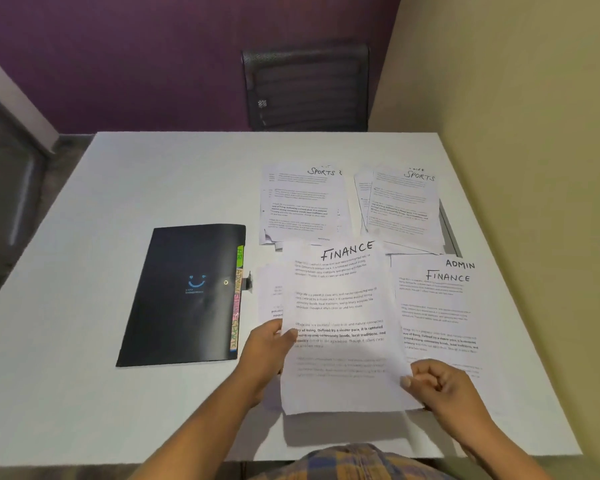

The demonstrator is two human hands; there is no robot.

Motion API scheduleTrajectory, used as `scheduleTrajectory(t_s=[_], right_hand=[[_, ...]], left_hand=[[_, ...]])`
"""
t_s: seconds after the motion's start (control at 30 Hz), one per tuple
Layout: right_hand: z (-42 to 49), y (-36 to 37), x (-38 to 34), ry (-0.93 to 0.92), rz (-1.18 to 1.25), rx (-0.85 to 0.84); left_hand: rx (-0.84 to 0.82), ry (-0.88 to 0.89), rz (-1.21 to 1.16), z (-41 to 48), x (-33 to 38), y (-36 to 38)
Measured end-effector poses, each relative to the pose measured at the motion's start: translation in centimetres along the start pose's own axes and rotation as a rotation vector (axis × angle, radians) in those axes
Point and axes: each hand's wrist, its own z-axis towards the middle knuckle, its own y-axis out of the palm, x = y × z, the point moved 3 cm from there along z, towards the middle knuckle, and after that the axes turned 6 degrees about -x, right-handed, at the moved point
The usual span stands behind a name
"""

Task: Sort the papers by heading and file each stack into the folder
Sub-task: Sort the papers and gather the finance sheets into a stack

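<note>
A sheet headed FINANCE (pixel 340 306) is lifted off the white table (pixel 153 188), casting a shadow below it. My left hand (pixel 269 344) grips its left edge and my right hand (pixel 430 379) pinches its lower right edge. To its right lies a stack topped by a FINANCE page (pixel 440 313), with an ADMIN heading showing behind it. Two stacks headed SPORTS (pixel 305 206) (pixel 402 206) lie farther back. A closed black folder (pixel 184 296) with coloured labelled tabs lies to the left. More papers lie under the held sheet, mostly hidden.
A dark mesh chair (pixel 307 88) stands behind the table's far edge. A yellowish wall (pixel 534 168) runs along the table's right side and a purple wall stands at the back.
</note>
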Motion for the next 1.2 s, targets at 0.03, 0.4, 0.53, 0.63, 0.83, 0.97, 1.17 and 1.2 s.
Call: scheduleTrajectory(t_s=[0.03,0.4,0.53,0.63,0.83,0.97,1.17,1.2], right_hand=[[0.2,-0.8,0.1,0.001,0.006,-0.005],[5.3,-11.9,6.3,0.245,-0.224,0.366],[6.6,-14.1,8.8,0.39,-0.371,0.365],[7.1,-14.2,9.8,0.447,-0.44,0.35],[7.3,-14.0,10.4,0.497,-0.435,0.385],[7.5,-13.8,10.4,0.517,-0.443,0.424],[7.1,-13.4,10.2,0.504,-0.428,0.506],[7.0,-13.4,10.2,0.512,-0.415,0.52]], left_hand=[[0.021,0.015,-0.001,-0.3,0.4,0.8],[0.175,0.039,-0.118,-1.8,1.8,7.4],[0.186,0.015,-0.166,-1.8,1.2,8.6],[0.186,-0.008,-0.178,-1.8,0.8,8.8],[0.19,-0.024,-0.154,-1.5,1.0,7.5],[0.196,-0.033,-0.132,0.1,0.6,5.5],[0.162,-0.056,-0.102,1.2,0.9,4.3],[0.159,-0.056,-0.103,1.3,1.0,4.2]])
